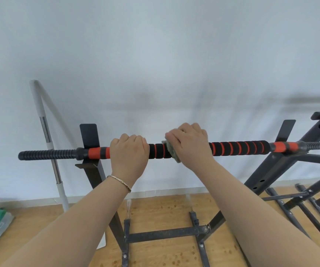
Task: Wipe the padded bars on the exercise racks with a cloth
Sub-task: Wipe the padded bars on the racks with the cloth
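Padded bar (238, 148): runs left to right across the middle of the frame, resting in the cradles of a black rack (89, 135); its foam is banded black and orange, and ribbed black ends stick out past both cradles.
Cloth (171, 151): grey-green, folded over the bar just right of centre; only its left edge shows.
Right grip (190, 143): fingers curled over the top of the bar, clamping the cloth round the foam.
Left grip (129, 151): closed bare round the bar left of centre, near the cloth with a short band of foam between; likely steadying.
Deciding relation: the bar's long axis lies crosswise to both forearms. A long run of foam stretches right of the cloth; leftward the left grip stands in the way.
Likely next move: a slide along that axis by the right grip.
Surroundings: second rack (271, 170) at right, white pole (47, 143) leaning at left, wooden floor (165, 212).
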Action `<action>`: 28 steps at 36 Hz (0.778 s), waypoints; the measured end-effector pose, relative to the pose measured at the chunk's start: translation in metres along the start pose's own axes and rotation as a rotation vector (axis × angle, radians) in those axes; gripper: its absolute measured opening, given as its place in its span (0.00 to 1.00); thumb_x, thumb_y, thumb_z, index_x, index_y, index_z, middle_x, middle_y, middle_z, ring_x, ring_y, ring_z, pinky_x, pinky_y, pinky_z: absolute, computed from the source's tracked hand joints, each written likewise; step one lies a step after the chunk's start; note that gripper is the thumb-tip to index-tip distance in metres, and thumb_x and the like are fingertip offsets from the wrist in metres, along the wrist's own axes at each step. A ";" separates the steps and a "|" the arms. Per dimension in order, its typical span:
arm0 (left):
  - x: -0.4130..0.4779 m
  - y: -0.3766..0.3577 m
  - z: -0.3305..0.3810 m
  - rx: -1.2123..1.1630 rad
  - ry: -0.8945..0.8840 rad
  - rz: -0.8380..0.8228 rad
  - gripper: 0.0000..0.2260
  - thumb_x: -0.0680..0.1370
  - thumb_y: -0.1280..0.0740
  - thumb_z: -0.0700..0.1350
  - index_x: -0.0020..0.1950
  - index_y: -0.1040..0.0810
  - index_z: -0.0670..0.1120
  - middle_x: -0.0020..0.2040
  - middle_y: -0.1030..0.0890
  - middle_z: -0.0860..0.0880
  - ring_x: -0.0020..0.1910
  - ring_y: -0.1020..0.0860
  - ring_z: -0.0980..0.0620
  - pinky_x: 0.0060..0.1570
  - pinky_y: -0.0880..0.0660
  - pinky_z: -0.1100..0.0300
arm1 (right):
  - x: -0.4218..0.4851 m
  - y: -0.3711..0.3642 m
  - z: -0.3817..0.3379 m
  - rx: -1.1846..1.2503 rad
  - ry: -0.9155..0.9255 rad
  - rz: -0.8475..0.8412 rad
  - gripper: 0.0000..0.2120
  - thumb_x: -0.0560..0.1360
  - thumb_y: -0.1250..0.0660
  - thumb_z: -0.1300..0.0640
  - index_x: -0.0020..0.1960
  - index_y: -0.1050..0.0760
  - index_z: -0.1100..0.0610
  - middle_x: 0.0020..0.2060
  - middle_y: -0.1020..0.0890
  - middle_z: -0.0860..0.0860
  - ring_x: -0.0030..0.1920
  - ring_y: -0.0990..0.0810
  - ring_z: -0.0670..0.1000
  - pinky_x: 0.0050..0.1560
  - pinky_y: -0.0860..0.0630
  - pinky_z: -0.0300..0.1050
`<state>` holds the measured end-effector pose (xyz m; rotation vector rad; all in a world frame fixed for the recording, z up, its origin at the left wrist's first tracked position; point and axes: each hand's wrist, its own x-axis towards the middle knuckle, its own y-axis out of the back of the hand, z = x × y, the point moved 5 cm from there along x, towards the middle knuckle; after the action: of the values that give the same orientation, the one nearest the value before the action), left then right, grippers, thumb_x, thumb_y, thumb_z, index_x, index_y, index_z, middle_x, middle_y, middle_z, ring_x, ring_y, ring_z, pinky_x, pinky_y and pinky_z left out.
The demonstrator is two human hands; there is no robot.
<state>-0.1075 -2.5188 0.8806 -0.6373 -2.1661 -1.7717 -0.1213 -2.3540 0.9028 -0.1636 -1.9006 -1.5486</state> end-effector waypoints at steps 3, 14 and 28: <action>0.001 0.000 0.000 -0.006 0.007 0.019 0.06 0.72 0.37 0.40 0.38 0.34 0.47 0.31 0.36 0.49 0.32 0.36 0.48 0.35 0.39 0.55 | -0.010 -0.002 0.006 -0.009 0.080 -0.162 0.23 0.77 0.46 0.32 0.54 0.21 0.46 0.49 0.20 0.43 0.53 0.26 0.52 0.56 0.33 0.53; 0.002 -0.001 0.001 -0.033 -0.002 0.122 0.07 0.74 0.48 0.39 0.36 0.38 0.47 0.30 0.37 0.49 0.32 0.37 0.47 0.35 0.40 0.55 | 0.008 -0.013 0.001 -0.055 0.209 -0.031 0.23 0.78 0.43 0.38 0.34 0.28 0.54 0.25 0.23 0.44 0.40 0.24 0.52 0.49 0.31 0.50; -0.003 -0.001 -0.001 -0.038 0.027 0.127 0.08 0.76 0.43 0.40 0.36 0.32 0.46 0.31 0.34 0.49 0.33 0.37 0.47 0.36 0.41 0.54 | 0.060 -0.013 0.018 0.097 -0.232 -0.514 0.19 0.80 0.44 0.53 0.32 0.30 0.57 0.36 0.19 0.51 0.42 0.23 0.55 0.42 0.26 0.46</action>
<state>-0.1056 -2.5202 0.8789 -0.7386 -2.0314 -1.7484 -0.1815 -2.3595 0.9247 0.2157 -2.3233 -1.8197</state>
